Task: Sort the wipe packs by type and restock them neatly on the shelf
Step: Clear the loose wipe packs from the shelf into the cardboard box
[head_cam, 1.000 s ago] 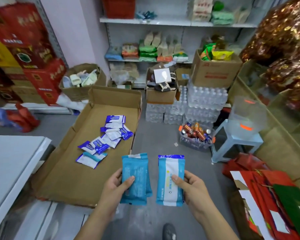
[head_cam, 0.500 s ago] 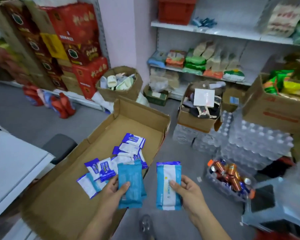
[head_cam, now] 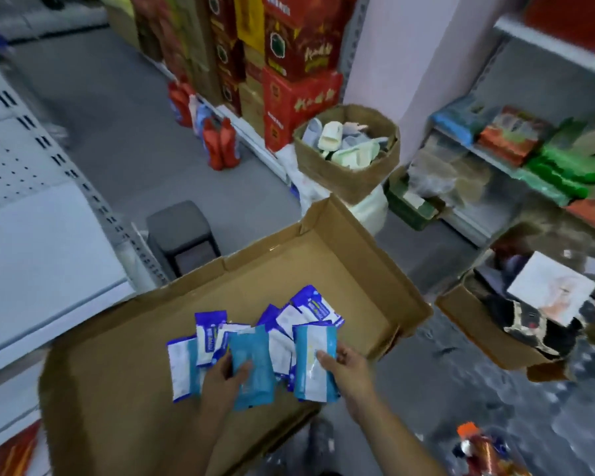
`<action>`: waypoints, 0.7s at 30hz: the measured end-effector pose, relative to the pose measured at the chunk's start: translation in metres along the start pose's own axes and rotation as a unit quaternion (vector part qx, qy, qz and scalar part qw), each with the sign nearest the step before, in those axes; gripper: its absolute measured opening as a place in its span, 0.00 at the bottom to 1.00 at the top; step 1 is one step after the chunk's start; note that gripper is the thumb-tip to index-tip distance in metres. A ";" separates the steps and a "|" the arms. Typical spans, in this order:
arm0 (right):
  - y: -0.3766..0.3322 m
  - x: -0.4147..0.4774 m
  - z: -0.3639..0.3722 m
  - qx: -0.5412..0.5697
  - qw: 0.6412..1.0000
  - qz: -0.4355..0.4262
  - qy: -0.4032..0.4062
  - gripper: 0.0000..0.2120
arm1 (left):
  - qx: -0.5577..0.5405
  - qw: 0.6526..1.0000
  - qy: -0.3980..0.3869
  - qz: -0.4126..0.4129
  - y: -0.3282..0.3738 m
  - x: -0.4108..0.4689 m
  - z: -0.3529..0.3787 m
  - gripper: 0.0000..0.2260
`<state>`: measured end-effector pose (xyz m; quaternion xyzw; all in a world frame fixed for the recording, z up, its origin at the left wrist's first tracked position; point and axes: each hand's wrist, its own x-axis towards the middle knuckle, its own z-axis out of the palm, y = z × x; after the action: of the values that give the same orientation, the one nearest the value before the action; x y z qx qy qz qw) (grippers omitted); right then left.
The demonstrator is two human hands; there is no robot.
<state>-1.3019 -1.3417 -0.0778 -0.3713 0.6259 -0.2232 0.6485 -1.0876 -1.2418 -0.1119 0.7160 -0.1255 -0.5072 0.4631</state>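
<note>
While sorting rather than shelving, judged so from two unlike packs held side by side over a carton, calls next for a pile chosen for each, then a carry to a shelf. Far left: white shelf unit (head_cam: pixel 42 255), close by the carton's left side. Next along, flat cardboard carton (head_cam: pixel 124 389), open-topped, with loose purple-and-white wipe packs (head_cam: pixel 208 331) overlapping in a heap on its floor, toward the near right part. At the heap's near edge, left hand (head_cam: pixel 224 381), curled round the lower half of a teal pack (head_cam: pixel 255 355), thumb across its face; pack upright, held up in front of the heap and hiding part of it. Whether touching the packs beneath, cannot tell. Just beside, with a narrow gap between, pale blue-and-white pack (head_cam: pixel 308 345), gripped at its lower right edge by the right hand (head_cam: pixel 349 372) — thumb on the front, remaining digits behind. Hand to the right of its pack, over the carton's near right rim. Farther right, across the grey floor, stocked wall shelf (head_cam: pixel 488 163), well apart from both hands. Likely needs a match of each pack against the heap first; soft wrappers, so a light hold and flat stacking.
</note>
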 end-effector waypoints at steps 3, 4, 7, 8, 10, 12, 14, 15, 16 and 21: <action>-0.001 0.054 0.023 -0.105 0.993 -0.010 -0.060 0.11 | -0.016 0.997 0.071 -0.022 -0.011 0.021 0.005 0.08; -0.003 0.068 0.032 -0.137 0.988 -0.015 -0.075 0.07 | -0.018 0.995 0.090 -0.035 -0.011 0.028 0.008 0.07; -0.008 0.110 0.060 -0.205 0.969 -0.032 -0.134 0.03 | -0.013 0.986 0.159 -0.047 -0.015 0.044 0.015 0.05; -0.008 0.123 0.072 -0.224 0.962 -0.040 -0.154 0.03 | -0.009 0.982 0.182 -0.044 -0.012 0.050 0.015 0.03; -0.007 0.145 0.095 -0.253 0.948 -0.057 -0.186 0.03 | 0.005 0.974 0.224 -0.043 -0.012 0.063 0.014 0.03; -0.003 0.163 0.113 -0.273 0.938 -0.059 -0.205 0.06 | 0.015 0.965 0.257 -0.054 -0.019 0.075 0.011 0.07; 0.002 0.173 0.123 -0.287 0.933 -0.056 -0.211 0.11 | -0.010 0.955 0.286 -0.082 -0.025 0.076 0.011 0.15; 0.002 0.174 0.125 -0.298 0.930 -0.065 -0.205 0.13 | -0.021 0.947 0.309 -0.085 -0.025 0.071 0.010 0.16; 0.001 0.173 0.126 -0.310 0.927 -0.075 -0.199 0.15 | -0.031 0.940 0.330 -0.084 -0.025 0.064 0.008 0.13; -0.020 0.143 0.121 -0.343 0.909 -0.147 -0.184 0.20 | -0.066 0.921 0.381 -0.052 -0.011 0.012 -0.014 0.08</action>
<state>-1.1635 -1.4371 -0.1621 -0.6932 0.4717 -0.0150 0.5448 -1.0739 -1.2365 -0.1271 0.8284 0.1314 -0.2270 0.4949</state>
